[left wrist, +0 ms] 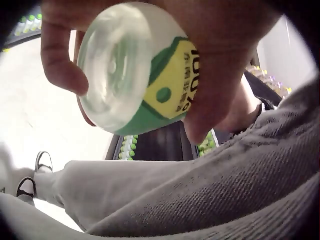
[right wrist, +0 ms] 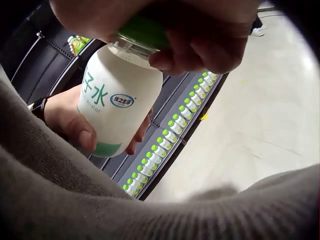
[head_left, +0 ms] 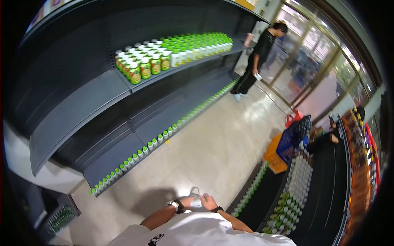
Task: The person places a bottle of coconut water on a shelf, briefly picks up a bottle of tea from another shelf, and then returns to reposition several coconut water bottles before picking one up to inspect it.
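Note:
A white plastic bottle (right wrist: 120, 95) with a green screw cap (right wrist: 145, 34) is held in front of the person's waist. The left hand (right wrist: 67, 117) wraps round its lower body. On the cap, the right hand (right wrist: 200, 27) curls its fingers and thumb. The left wrist view shows the bottle's clear base (left wrist: 117, 65) and a green and yellow label (left wrist: 170, 87). In the head view the left hand (head_left: 187, 202) and right hand (head_left: 209, 202) meet at the bottle (head_left: 196, 203), which looks small there.
A dark shelf unit (head_left: 82, 96) at left bears rows of green-capped bottles (head_left: 193, 47) and a bottom line of bottles (head_left: 150, 144). Another person (head_left: 262, 53) stands near the glass doors (head_left: 303, 53). An orange crate (head_left: 275, 153) stands by the right shelf (head_left: 324, 184), which also holds bottles.

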`<state>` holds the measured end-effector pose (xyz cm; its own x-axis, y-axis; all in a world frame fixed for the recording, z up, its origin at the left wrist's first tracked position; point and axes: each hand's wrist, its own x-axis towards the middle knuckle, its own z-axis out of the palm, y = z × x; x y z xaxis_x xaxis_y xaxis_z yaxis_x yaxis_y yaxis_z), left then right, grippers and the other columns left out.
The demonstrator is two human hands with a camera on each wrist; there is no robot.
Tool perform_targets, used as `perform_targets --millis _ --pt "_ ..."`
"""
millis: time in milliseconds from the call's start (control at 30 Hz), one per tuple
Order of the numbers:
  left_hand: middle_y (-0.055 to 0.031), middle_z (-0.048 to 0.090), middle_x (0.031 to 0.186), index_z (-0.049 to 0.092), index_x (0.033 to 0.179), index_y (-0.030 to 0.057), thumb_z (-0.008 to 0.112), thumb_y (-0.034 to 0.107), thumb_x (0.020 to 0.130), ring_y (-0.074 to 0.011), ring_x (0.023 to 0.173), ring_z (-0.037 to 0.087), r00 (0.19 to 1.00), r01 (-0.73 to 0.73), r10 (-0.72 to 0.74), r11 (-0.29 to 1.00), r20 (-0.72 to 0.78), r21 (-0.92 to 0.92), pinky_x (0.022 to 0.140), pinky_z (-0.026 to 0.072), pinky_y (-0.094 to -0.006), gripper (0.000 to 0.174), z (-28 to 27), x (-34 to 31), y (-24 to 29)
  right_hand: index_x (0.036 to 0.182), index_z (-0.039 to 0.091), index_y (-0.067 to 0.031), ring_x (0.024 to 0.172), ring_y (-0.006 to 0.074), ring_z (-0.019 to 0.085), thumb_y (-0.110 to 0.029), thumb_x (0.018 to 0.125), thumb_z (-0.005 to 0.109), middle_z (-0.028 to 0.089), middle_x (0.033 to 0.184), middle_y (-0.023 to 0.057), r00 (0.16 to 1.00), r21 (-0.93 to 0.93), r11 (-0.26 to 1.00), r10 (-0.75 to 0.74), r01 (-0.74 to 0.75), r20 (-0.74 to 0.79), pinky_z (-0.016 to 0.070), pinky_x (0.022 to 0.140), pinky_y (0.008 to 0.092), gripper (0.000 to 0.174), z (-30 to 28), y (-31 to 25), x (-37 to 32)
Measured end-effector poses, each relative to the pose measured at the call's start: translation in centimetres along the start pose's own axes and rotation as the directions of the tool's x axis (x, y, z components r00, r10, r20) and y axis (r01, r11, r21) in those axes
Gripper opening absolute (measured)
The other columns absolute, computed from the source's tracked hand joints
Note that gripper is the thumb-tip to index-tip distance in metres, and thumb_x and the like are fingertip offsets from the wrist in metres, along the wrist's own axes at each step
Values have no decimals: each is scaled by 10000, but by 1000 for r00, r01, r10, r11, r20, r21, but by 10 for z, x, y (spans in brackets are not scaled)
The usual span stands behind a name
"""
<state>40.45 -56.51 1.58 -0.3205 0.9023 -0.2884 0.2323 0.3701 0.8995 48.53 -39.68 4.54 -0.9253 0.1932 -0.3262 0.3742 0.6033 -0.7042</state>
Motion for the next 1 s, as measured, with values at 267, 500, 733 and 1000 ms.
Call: perform_targets --millis 267,500,733,1000 --pt "-143 630 981 540 1031 91 749 337 647 -317 941 603 979 114 -118 993 -165 -34 806 467 -394 501 -42 24 -37 899 546 8 854 462 568 -434 884 473 586 832 307 974 -3 995 -97 99 204 443 723 470 448 -8 -19 89" --pt "-171 611 1038 558 1055 63 690 357 729 -283 978 584 986 76 -57 991 -158 113 842 443 -385 458 -114 79 -76 933 572 -12 870 435 581 -487 879 443 614 861 273 955 43 984 -180 175 235 450 755 468 495 -21 -20 200" --pt "-154 610 1024 546 1067 51 776 402 611 -326 974 583 974 186 -218 923 57 337 856 453 -401 620 -200 192 -43 902 570 4 875 436 565 -467 903 435 590 880 274 999 241 970 -44 40 11 439 743 458 490 -92 -5 255" --pt "-200 642 896 541 933 15 785 404 589 -350 873 627 973 97 -165 926 160 365 739 496 -408 573 -226 297 26 857 572 1 775 406 583 -452 872 504 607 786 234 920 417 909 171 -9 -353 459 693 432 458 -141 54 279"
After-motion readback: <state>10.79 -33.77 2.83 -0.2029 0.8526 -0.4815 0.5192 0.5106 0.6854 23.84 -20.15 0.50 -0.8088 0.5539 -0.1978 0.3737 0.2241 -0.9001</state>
